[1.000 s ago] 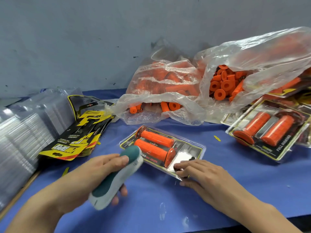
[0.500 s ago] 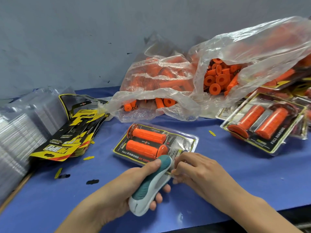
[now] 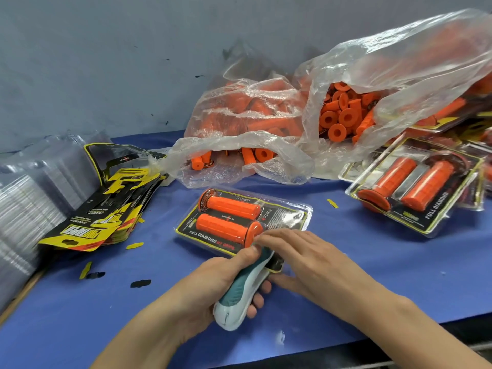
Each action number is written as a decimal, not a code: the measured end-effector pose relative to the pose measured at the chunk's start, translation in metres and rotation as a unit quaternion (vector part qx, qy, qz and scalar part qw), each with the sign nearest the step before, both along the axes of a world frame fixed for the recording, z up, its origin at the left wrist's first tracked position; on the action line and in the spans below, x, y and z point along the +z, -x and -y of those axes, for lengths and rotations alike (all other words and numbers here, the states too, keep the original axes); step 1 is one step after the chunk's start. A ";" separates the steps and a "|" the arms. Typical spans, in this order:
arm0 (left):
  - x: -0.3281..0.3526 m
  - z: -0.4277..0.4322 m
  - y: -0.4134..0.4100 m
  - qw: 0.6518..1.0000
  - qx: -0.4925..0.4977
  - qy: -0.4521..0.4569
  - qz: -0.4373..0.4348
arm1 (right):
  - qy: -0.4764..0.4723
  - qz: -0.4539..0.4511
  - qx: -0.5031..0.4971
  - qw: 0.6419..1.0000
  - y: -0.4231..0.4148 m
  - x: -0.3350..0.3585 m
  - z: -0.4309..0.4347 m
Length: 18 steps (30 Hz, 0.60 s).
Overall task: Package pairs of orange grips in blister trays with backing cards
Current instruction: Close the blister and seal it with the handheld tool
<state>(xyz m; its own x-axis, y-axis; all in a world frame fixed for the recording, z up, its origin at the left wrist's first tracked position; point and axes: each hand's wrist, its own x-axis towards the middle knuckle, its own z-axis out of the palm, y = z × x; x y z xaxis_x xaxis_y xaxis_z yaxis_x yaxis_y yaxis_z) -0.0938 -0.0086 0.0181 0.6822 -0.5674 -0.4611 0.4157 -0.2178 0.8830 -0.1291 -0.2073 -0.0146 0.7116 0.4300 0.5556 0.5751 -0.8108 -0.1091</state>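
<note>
A clear blister pack point(image 3: 241, 222) with two orange grips and a black-and-yellow backing card lies in the middle of the blue table. My left hand point(image 3: 213, 286) grips a teal-and-white stapler point(image 3: 243, 291), its nose against the pack's near right corner. My right hand point(image 3: 300, 262) presses down on that same corner, fingers over the pack's edge and the stapler's tip. The corner itself is hidden under my fingers.
Two plastic bags of loose orange grips point(image 3: 343, 115) lie at the back. Finished packs point(image 3: 415, 187) pile up at the right. A stack of backing cards point(image 3: 106, 209) and stacks of clear trays point(image 3: 29, 209) sit at the left. Small paper scraps point(image 3: 141, 283) dot the blue table point(image 3: 386, 262).
My left hand brought the stapler from the left up to the pack's near right corner. My right hand stayed on that corner, and the pack turned slightly.
</note>
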 end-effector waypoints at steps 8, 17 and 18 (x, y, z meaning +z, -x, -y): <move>-0.002 -0.001 -0.003 0.999 -0.009 -0.026 0.020 | 0.011 0.017 0.013 1.000 -0.004 0.002 0.000; 0.002 -0.023 -0.013 0.994 -0.082 -0.061 0.032 | 0.070 0.004 0.013 0.997 -0.003 0.009 0.003; 0.005 -0.036 -0.017 0.989 -0.105 -0.093 0.043 | 0.071 -0.010 0.011 0.997 0.000 0.012 0.006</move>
<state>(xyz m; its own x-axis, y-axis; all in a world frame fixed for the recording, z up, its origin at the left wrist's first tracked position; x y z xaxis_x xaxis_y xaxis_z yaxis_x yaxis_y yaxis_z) -0.0770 0.0271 0.0232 0.5995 -0.6117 -0.5162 0.2688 -0.4536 0.8497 -0.1288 -0.2129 -0.0029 0.7113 0.5199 0.4730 0.5924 -0.8056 -0.0054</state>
